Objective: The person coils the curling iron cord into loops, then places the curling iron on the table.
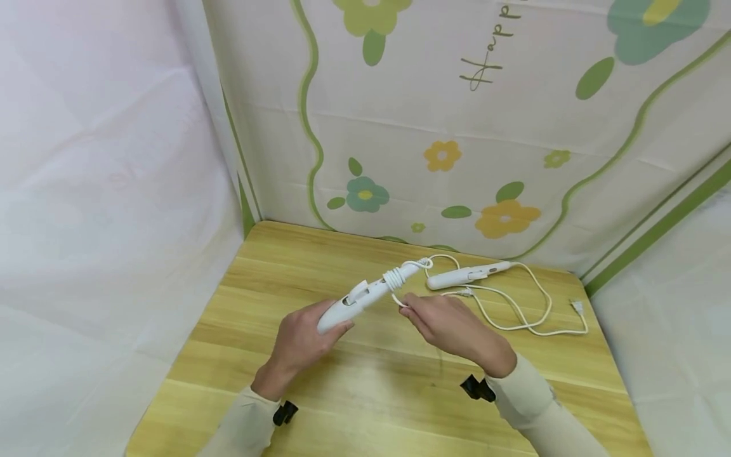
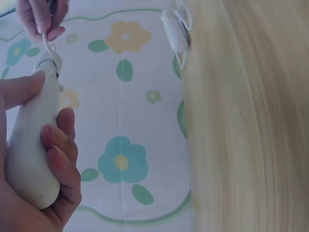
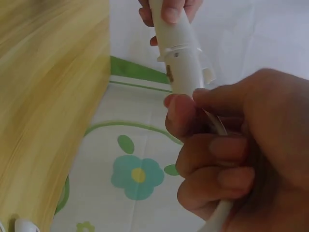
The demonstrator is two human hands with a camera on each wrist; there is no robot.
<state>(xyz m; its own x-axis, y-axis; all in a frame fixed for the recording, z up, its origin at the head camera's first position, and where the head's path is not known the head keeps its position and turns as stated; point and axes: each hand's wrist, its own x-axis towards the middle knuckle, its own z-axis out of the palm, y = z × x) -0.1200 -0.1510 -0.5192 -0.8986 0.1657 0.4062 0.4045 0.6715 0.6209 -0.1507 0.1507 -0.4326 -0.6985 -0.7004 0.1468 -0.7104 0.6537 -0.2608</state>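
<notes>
A white curling iron (image 1: 365,294) slants up to the right above the wooden table in the head view. My left hand (image 1: 301,338) grips its thick, rounded end; in the left wrist view, fingers curl around the white body (image 2: 34,150). Several loops of white cord (image 1: 394,278) circle the narrower end. My right hand (image 1: 451,325) pinches the cord just below those loops. From the right wrist, the cord (image 3: 221,215) runs through the curled fingers, and the iron's clip lever (image 3: 207,72) sticks out at the side.
A second white curling iron (image 1: 469,274) lies at the back right of the table (image 1: 240,381), its cord (image 1: 542,285) looped beside it. A plug (image 1: 577,307) sits near the right edge. A flower-patterned cloth (image 1: 400,127) stands behind; pale sheets (image 1: 103,190) flank the table.
</notes>
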